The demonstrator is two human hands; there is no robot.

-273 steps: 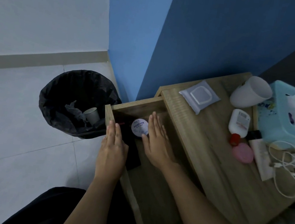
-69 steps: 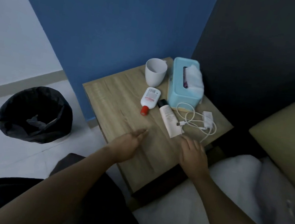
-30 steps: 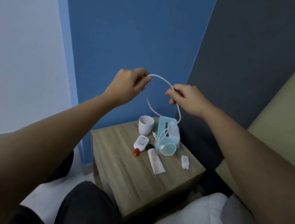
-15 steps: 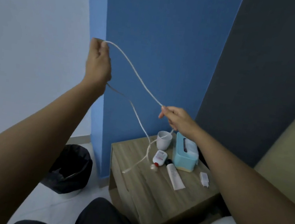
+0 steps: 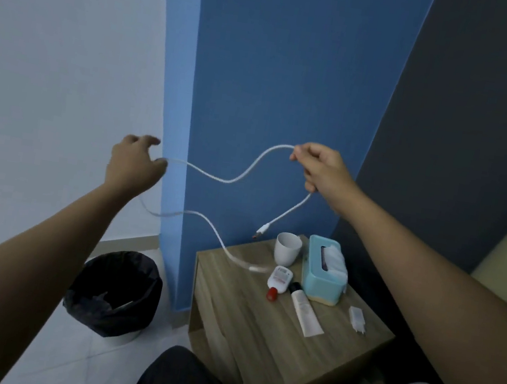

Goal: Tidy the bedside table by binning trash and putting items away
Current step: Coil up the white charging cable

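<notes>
The wooden table [image 5: 257, 339] carries a white cup [image 5: 287, 248] beside a teal tissue box [image 5: 325, 275] at the back, a red-capped bottle [image 5: 278, 281] and a black-capped tube [image 5: 305, 313] lying flat, and a white charger plug [image 5: 357, 318].

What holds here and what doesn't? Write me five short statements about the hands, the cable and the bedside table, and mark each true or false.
1. The right hand pinches the white cable in the air. True.
2. The cable is plugged into the charger plug. False: the plug lies alone on the bedside table, and one cable connector hangs free.
3. The white cup lies on its side. False: it stands upright beside the tissue box.
4. A bin with a black liner stands on the floor left of the table. True.
5. The red-capped bottle lies flat on the table. True.
</notes>
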